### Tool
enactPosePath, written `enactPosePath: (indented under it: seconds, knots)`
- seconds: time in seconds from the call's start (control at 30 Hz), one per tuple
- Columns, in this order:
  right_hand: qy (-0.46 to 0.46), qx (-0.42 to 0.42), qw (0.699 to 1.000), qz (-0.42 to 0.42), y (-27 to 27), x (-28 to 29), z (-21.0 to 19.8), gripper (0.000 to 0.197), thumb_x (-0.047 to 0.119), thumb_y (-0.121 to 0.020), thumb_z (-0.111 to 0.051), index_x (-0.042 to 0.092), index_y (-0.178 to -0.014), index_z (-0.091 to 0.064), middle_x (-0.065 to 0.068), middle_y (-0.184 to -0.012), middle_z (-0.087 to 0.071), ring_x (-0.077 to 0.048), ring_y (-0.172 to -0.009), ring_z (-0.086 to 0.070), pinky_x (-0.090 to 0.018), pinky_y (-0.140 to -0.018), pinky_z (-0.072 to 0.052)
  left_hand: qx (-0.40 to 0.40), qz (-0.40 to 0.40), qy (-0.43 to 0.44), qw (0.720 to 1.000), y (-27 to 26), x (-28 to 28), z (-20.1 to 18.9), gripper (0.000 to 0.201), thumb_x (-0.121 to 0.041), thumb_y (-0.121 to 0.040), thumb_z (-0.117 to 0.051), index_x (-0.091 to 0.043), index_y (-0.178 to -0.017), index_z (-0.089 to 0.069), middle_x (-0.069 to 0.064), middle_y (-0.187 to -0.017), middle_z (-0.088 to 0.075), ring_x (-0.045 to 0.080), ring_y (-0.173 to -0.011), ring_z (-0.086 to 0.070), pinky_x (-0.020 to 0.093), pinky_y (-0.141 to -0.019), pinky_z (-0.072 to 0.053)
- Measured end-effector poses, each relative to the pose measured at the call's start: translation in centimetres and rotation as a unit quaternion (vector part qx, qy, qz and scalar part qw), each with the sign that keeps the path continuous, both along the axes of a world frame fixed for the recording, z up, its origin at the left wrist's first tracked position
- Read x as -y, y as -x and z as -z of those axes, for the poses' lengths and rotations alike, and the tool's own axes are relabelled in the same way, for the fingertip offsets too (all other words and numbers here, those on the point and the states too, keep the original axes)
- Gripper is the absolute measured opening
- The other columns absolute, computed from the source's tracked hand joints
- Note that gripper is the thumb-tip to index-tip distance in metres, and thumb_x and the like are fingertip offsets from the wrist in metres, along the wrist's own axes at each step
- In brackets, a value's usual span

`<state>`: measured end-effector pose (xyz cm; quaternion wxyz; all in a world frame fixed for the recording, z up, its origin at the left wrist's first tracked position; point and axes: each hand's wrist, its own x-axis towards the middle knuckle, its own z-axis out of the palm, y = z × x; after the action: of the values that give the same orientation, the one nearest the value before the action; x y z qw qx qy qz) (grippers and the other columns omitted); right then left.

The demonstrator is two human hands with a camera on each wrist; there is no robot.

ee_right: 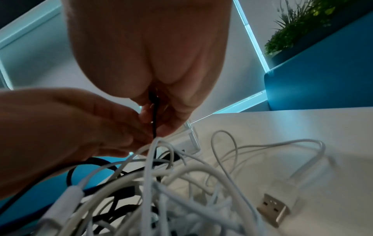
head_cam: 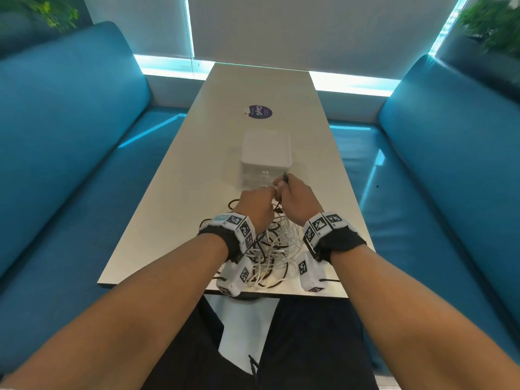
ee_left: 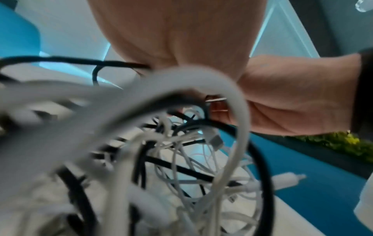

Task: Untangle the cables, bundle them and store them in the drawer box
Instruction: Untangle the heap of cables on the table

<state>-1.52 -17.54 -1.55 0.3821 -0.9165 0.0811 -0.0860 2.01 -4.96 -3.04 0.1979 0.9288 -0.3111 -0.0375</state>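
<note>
Cables [head_cam: 270, 249]: tangle of white and black, on tabletop [head_cam: 180, 175] near edge, under and between both wrists. Right grip [head_cam: 295, 198] pinching black cable [ee_right: 154, 121], its tip poking up past fingers. Left grip [head_cam: 257, 202] just beside, touching right, fingers curled on strands at top of heap; which strand, cannot tell. Drawer box [head_cam: 266, 153] just beyond both grips, closed. White USB plug [ee_right: 274, 209] on tabletop right of right grip
</note>
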Motion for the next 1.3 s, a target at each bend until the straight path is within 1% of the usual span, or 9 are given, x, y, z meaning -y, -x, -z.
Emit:
enactPosePath:
  seconds: [0.1,0.2,0.43,0.53,0.73,0.97,1.13,1.2,1.3]
  knots:
    - [0.000,0.011,1.000,0.001,0.2,0.1,0.3,0.022,0.022,-0.104,-0.036,0.018,-0.102,-0.058,0.002,-0.089,-0.065,-0.016,-0.082,-0.061,-0.028,-0.073,-0.047,-0.074,-0.034,0.077,0.994,0.5,0.4,0.6,0.033,-0.020,-0.099,-0.042,-0.018,-0.133,-0.044,0.011,-0.100,-0.071,0.035,-0.090,-0.065,0.045,-0.083,-0.051]
    - [0.009,0.023,1.000,-0.003,0.5,0.4,0.5,0.024,0.022,-0.104,-0.036,0.017,-0.106,-0.059,0.002,-0.084,-0.065,-0.011,-0.076,-0.060,-0.017,-0.064,-0.042,-0.015,-0.017,-0.006,1.000,0.7,0.3,1.8,0.014,-0.028,-0.099,-0.045,-0.022,-0.111,-0.045,0.001,-0.090,-0.071,0.028,-0.088,-0.065,0.044,-0.096,-0.036]
    - [0.115,-0.029,0.993,0.008,1.6,3.4,1.4,0.024,0.011,-0.103,-0.036,0.007,-0.116,-0.056,-0.011,-0.097,-0.065,-0.031,-0.089,-0.062,-0.034,-0.075,-0.045,0.049,0.005,-0.217,0.975,-0.3,-1.3,2.2,0.013,-0.022,-0.095,-0.046,-0.027,-0.095,-0.057,-0.004,-0.092,-0.066,0.023,-0.104,-0.050,0.051,-0.106,-0.018]
    - [0.168,-0.066,0.983,0.022,2.1,4.8,1.9,0.025,0.008,-0.100,-0.038,0.008,-0.117,-0.056,-0.014,-0.109,-0.067,-0.035,-0.100,-0.063,-0.035,-0.079,-0.046,0.051,0.020,-0.218,0.974,-0.4,-1.9,2.2,0.019,-0.021,-0.098,-0.044,-0.027,-0.095,-0.062,-0.007,-0.089,-0.065,0.021,-0.099,-0.055,0.048,-0.103,-0.018]
    - [0.134,-0.030,0.990,-0.040,1.9,1.8,1.2,0.026,0.021,-0.103,-0.039,0.005,-0.105,-0.059,-0.017,-0.095,-0.068,-0.035,-0.089,-0.061,-0.037,-0.073,-0.045,0.078,0.050,-0.252,0.963,1.0,-0.2,0.8,0.023,-0.032,-0.102,-0.044,-0.025,-0.086,-0.059,-0.006,-0.077,-0.057,0.024,-0.088,-0.061,0.048,-0.100,-0.028]
    - [0.018,-0.083,0.995,-0.058,0.3,-1.2,-0.8,0.023,0.018,-0.102,-0.037,0.014,-0.104,-0.059,-0.004,-0.097,-0.063,-0.023,-0.088,-0.061,-0.034,-0.076,-0.049,0.090,0.026,-0.279,0.956,1.6,-0.5,0.2,0.017,-0.016,-0.094,-0.043,-0.024,-0.097,-0.059,0.001,-0.103,-0.065,0.025,-0.103,-0.058,0.049,-0.106,-0.029]
    - [-0.141,-0.119,0.981,-0.059,0.4,-1.3,-1.1,0.023,0.004,-0.094,-0.038,0.012,-0.092,-0.060,-0.006,-0.080,-0.059,-0.018,-0.056,-0.055,-0.031,-0.051,-0.048,0.089,0.013,-0.276,0.957,1.4,-1.0,0.2,0.022,-0.016,-0.094,-0.043,-0.020,-0.105,-0.061,0.002,-0.108,-0.064,0.024,-0.104,-0.060,0.047,-0.105,-0.031]
    - [-0.118,-0.122,0.983,-0.068,0.8,-1.3,-1.6,0.025,0.005,-0.093,-0.038,0.014,-0.091,-0.061,-0.002,-0.075,-0.058,-0.014,-0.054,-0.050,-0.027,-0.049,-0.041,0.099,0.019,-0.269,0.958,1.3,-1.1,0.2,0.027,-0.014,-0.094,-0.041,-0.019,-0.115,-0.059,0.002,-0.109,-0.064,0.025,-0.102,-0.060,0.047,-0.104,-0.032]
    - [0.014,-0.119,0.990,-0.069,1.2,-0.9,-1.7,0.023,0.015,-0.092,-0.042,0.017,-0.095,-0.064,-0.002,-0.084,-0.065,-0.019,-0.074,-0.060,-0.028,-0.061,-0.043,0.110,0.035,-0.260,0.959,1.0,-1.1,0.3,0.036,-0.013,-0.096,-0.041,-0.017,-0.130,-0.052,0.003,-0.108,-0.063,0.026,-0.099,-0.061,0.046,-0.101,-0.033]
